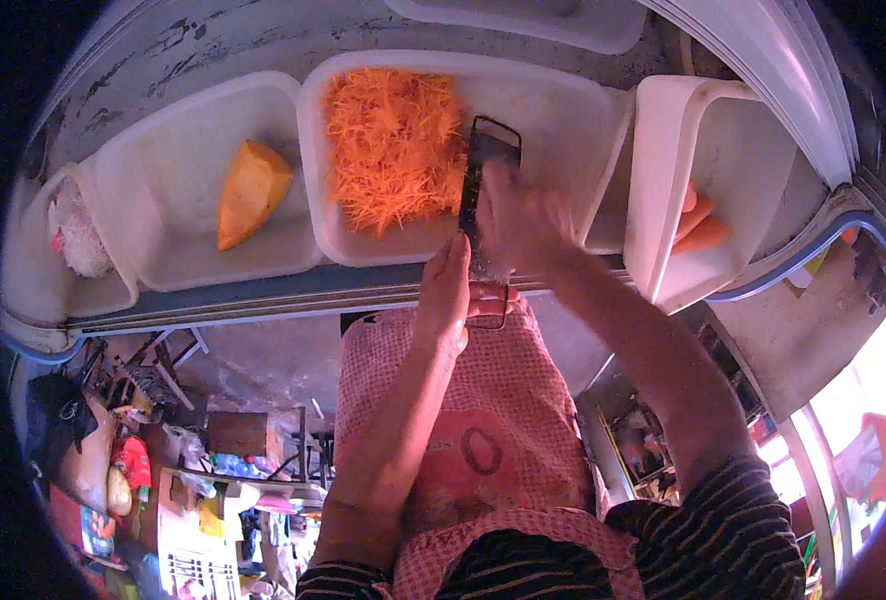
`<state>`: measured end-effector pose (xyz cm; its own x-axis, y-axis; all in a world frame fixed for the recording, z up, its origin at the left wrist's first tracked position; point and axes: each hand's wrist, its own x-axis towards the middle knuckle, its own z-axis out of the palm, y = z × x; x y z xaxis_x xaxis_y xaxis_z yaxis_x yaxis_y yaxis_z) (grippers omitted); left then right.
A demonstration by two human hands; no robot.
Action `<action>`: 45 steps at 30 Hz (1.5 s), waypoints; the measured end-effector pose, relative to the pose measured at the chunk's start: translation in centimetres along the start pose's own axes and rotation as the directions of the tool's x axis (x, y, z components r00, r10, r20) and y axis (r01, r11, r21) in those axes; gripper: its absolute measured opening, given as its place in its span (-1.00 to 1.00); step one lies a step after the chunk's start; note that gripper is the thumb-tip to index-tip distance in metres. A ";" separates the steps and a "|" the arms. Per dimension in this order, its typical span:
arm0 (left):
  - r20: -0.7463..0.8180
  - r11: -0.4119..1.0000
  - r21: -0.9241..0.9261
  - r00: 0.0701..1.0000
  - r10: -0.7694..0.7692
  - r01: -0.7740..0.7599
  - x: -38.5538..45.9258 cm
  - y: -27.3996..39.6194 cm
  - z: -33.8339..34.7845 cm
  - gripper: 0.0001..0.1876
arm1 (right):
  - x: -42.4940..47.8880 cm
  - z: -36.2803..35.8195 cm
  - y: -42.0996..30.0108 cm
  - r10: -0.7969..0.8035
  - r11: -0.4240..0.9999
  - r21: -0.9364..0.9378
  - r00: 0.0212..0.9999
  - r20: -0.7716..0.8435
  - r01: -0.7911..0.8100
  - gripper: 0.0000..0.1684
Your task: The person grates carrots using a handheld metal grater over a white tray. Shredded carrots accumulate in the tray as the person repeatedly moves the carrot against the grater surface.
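Note:
A long flat grater (pixel 494 136) with a wire frame leans over the near rim of the middle white plastic tub (pixel 563 97). My left hand (pixel 454 289) grips its lower end, fingers passing beneath it. My right hand (pixel 514 214) is pressed on the grater's face, blurred; whether a piece lies under the fingers cannot be told. To the left of the grater, a heap of shredded orange vegetable (pixel 394 150) fills part of the same tub. A cut orange wedge, possibly squash (pixel 252 195), lies alone in the tub to the left (pixel 180 112).
At the right, a deep white tub (pixel 657 172) holds several carrots (pixel 702 229). A small tub (pixel 124 289) at far left holds pale shreds (pixel 83 236). Another tub (pixel 563 34) stands behind. A metal counter edge (pixel 263 304) runs between the tubs and my checked apron (pixel 383 360).

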<state>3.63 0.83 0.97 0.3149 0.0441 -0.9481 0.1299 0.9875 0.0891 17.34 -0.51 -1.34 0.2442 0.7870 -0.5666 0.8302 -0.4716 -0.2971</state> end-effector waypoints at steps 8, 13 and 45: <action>0.074 1.000 0.019 0.997 -0.022 0.021 0.1 -0.2 0.3 -0.43 | 6.7 1.7 4.0 0.128 0.992 0.035 0.969 -0.211 -0.123 -0.79; -0.045 0.999 0.047 0.999 0.025 -0.023 -0.5 0.5 0.3 -0.43 | -0.3 -0.3 -0.6 -0.057 0.998 -0.009 0.998 0.020 0.058 -0.80; 0.108 0.940 0.196 0.959 0.263 -0.280 -8.6 5.6 -7.3 -0.42 | 2.7 4.8 7.3 0.411 0.676 0.622 0.902 0.128 -0.397 -0.73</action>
<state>-5.20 7.09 7.36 0.4378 0.2856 -0.8525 0.2181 0.8861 0.4089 21.66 -3.74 -8.69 0.4977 0.4650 -0.7322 0.1527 -0.8779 -0.4538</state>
